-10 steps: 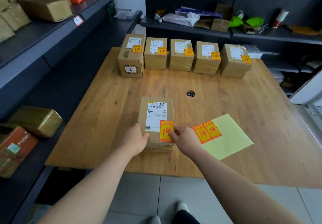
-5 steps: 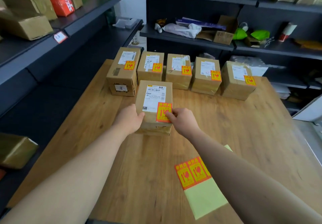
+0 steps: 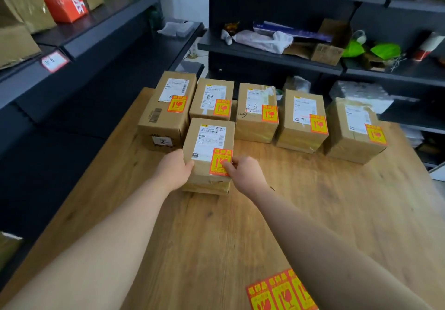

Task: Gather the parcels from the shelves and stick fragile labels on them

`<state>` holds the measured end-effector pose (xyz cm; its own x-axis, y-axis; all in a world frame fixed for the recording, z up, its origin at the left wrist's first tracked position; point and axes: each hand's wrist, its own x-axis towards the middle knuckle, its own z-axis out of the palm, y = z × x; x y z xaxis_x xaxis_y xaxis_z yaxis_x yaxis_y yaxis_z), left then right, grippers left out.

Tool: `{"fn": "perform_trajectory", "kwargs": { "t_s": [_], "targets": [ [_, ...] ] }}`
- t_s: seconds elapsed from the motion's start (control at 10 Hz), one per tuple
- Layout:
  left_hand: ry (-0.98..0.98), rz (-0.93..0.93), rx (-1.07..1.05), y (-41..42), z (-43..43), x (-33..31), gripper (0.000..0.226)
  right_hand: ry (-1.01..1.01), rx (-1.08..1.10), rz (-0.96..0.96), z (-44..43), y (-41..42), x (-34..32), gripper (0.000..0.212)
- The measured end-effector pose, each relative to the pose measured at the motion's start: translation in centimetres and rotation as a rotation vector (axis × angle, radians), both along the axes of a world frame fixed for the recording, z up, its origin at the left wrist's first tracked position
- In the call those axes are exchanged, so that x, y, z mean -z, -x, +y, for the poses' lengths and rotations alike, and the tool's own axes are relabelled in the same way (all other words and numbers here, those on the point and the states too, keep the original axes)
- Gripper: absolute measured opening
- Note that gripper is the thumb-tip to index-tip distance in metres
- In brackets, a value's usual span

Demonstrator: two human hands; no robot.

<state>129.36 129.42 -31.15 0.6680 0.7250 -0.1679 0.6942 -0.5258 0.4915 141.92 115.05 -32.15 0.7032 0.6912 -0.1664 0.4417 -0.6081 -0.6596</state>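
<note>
Six parcels are sitting on the wooden table [image 3: 325, 213], each already wearing an orange sticker. Five are standing in a row [image 3: 256, 112] toward twelve o'clock, and the sixth parcel [image 3: 208, 141] is lying just in front of that row, though whether it is touching the boxes behind is impossible to tell. The left hand [image 3: 174, 170] is gripping its near corner at nine o'clock, thumb over the top edge. The right hand [image 3: 245, 173] is curling round the corner at three o'clock, one fingertip pressing on the fragile label [image 3: 220, 162]. This parcel is probably being lined up with the others. Pushing any farther toward twelve o'clock is likely to knock the row askew or nudge it toward the far edge. A fingertip dragging across the sticker risks wrinkling it or lifting a corner. The label sheet [image 3: 279, 293] is lying at five o'clock by the near edge, right beside the right forearm, so a careless pull-back could sweep it off.
</note>
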Motion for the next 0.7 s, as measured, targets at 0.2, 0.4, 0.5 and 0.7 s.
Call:
{"fn": "perform_trajectory", "kwargs": {
  "t_s": [0.2,0.4,0.5,0.7],
  "targets": [
    [0.001,0.02,0.041,0.0,0.7,0.8,0.03,0.015,0.04,0.059,0.8,0.2,1.0,0.03],
    [-0.023,0.043,0.087,0.1,0.8,0.9,0.03,0.017,0.083,0.082,1.0,0.9,0.8,0.028],
    [-0.05,0.075,0.095,0.3,0.6,0.7,0.031,0.09,0.103,0.068,1.1,1.4,0.3,0.028],
    [-0.279,0.107,0.165,1.5,0.2,-0.5,0.028,0.182,0.094,-0.228,0.3,2.8,-2.3,0.029]
  ]
}}
